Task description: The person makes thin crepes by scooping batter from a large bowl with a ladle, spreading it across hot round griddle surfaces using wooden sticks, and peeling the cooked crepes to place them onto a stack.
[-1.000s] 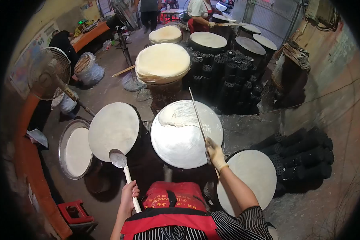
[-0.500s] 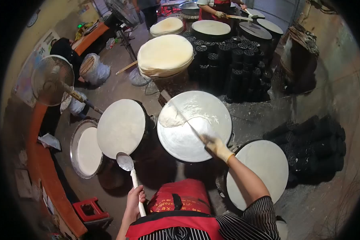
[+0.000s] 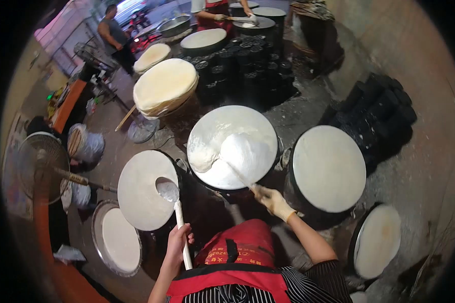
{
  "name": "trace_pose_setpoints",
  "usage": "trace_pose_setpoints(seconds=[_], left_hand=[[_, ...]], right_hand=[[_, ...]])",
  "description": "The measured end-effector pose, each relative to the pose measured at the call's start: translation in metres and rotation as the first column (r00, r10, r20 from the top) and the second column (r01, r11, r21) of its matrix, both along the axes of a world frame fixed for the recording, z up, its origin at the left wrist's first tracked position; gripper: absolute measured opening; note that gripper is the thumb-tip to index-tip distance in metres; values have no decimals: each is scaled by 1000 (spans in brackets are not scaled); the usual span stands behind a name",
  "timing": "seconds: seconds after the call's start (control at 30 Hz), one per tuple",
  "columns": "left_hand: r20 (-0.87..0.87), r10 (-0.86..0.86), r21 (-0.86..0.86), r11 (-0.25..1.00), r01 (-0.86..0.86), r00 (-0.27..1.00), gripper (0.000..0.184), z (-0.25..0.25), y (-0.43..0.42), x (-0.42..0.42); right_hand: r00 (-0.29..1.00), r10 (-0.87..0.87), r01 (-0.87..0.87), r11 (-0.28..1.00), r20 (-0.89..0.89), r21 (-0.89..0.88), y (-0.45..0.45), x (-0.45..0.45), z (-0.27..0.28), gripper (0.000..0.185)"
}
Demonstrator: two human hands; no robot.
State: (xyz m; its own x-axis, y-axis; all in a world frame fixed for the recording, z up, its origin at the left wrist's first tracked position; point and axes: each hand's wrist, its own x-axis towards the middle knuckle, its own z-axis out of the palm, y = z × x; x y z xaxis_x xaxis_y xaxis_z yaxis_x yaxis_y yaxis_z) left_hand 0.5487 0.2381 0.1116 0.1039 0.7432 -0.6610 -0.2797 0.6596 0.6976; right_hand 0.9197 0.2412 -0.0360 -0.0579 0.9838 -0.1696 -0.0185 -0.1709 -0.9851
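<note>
My left hand [image 3: 175, 243] is closed around the pale handle of a ladle [image 3: 168, 190], whose bowl sits over the edge of a round griddle with a pale sheet [image 3: 142, 189] on it. Gloved, my right hand [image 3: 274, 202] grips a long thin scraper [image 3: 239, 174]. The scraper reaches into the middle of a round griddle [image 3: 258, 121] in front of me. Beside its tip lies a lump of wet white dough [image 3: 203, 157], and a thin whitish film covers part of the surface.
A metal basin of white batter [image 3: 120, 240] stands at lower left. Two griddles with pale sheets [image 3: 329, 169] [image 3: 378, 242] are on the right. Stacked flatbreads [image 3: 166, 87], black coal briquettes [image 3: 237, 76] and a fan [image 3: 43, 166] stand around. A co-worker [image 3: 212, 12] works beyond.
My view has turned, so more of the right-hand griddles shows. The scraper has swung from lying across the griddle to its near half. The ladle stays in my left hand.
</note>
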Motion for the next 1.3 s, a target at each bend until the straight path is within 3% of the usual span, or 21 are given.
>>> trace_pose_setpoints(seconds=[0.07,0.2,0.3,0.33,0.37,0.4,0.43,0.47,0.53,0.6,0.63,0.67,0.73,0.77,0.8,0.93,1.0,1.03,1.07,1.13,1.3], left_hand=[[-61,-111,37,993,114,992,12,-12,4,-30],[-160,-220,53,972,231,962,12,-30,-2,-104],[-153,-170,58,982,181,973,12,-33,-20,-151],[-164,-131,58,988,142,978,11,-31,-31,-166],[-161,-128,61,988,140,979,13,-27,-40,-181],[-157,-126,64,988,137,980,13,-25,-49,-194],[-178,-77,78,993,92,981,15,-24,-58,-205],[-198,-27,91,995,46,980,18,-23,-68,-216],[-229,9,101,995,15,974,20,-19,-83,-235],[-268,51,131,991,-16,962,22,-18,-94,-246],[-211,94,143,988,-64,973,25,-21,-99,-252],[-211,91,140,988,-62,973,25,-21,-100,-255],[-210,113,165,983,-79,971,28,-21,-107,-261],[-204,110,161,984,-78,973,28,-22,-109,-264],[-202,62,163,986,-29,977,34,-26,-109,-267],[-162,-48,196,977,80,986,40,-38,-106,-268],[-136,-70,208,973,97,988,39,-34,-107,-261],[-146,-95,209,970,125,985,39,-33,-108,-258],[-156,-118,211,966,150,981,38,-32,-108,-254],[-130,-100,199,972,125,986,36,-23,-111,-241],[-121,-117,226,964,142,986,38,-24,-110,-213]], right_hand=[[1000,13,-3,951,28,-308,-50,-33,74,42],[928,-221,242,970,300,-35,-144,-89,38,44],[774,-528,488,849,-349,-202,-118,-185,48,50],[871,-473,447,876,-135,-181,-95,-217,59,55],[872,-489,487,871,-21,-62,-60,-246,16,55],[800,-562,406,765,211,500,-4,-272,-12,54],[909,-407,413,909,-90,52,29,-297,0,50],[910,-413,414,909,-25,58,68,-319,-1,40],[857,-457,422,888,-237,-186,135,-353,-1,26],[782,-615,617,787,99,12,209,-372,-92,22],[587,-780,700,624,217,348,207,-383,-85,22],[586,-780,701,624,220,346,198,-385,-88,22],[691,-722,705,684,-36,-188,156,-381,-99,33],[581,-733,571,677,-355,-464,109,-377,-35,28],[407,-787,489,617,-464,-617,83,-374,-3,24],[487,-769,619,639,-415,-458,10,-345,-4,31],[664,-701,672,712,-262,-202,-11,-320,-17,43],[419,-759,459,651,-499,-605,-9,-289,-12,37],[490,-800,643,601,-348,-475,-11,-293,11,31],[380,-742,557,660,-552,-504,8,-291,25,36],[699,-653,556,753,-293,-352,34,-344,16,39]])
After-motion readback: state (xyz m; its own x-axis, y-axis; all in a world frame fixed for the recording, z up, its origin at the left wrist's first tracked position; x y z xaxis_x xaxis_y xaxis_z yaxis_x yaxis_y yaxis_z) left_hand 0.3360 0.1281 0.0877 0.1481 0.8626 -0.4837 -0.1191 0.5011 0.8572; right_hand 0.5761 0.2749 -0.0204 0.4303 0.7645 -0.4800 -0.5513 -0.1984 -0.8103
